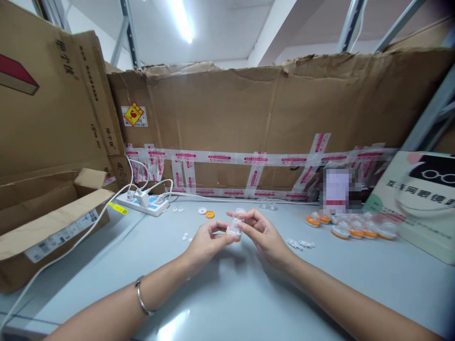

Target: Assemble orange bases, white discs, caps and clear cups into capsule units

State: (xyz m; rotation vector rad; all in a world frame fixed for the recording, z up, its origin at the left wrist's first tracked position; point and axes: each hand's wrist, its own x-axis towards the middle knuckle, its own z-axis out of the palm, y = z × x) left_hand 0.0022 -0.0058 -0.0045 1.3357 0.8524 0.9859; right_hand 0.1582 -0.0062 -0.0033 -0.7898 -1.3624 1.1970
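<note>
Head view: clear plastic part (234, 230) with orange base, held above the grey table (227, 293); left hand (203, 242) and right hand (262, 234) both pinch it at the fingertips; probably light, rigid, slick; best gripped by its sides.

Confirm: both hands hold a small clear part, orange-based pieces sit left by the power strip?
Wrong side. In the head view the left hand and right hand hold the clear part, but the orange-based pieces sit right, by the white box, away from the power strip.
</note>
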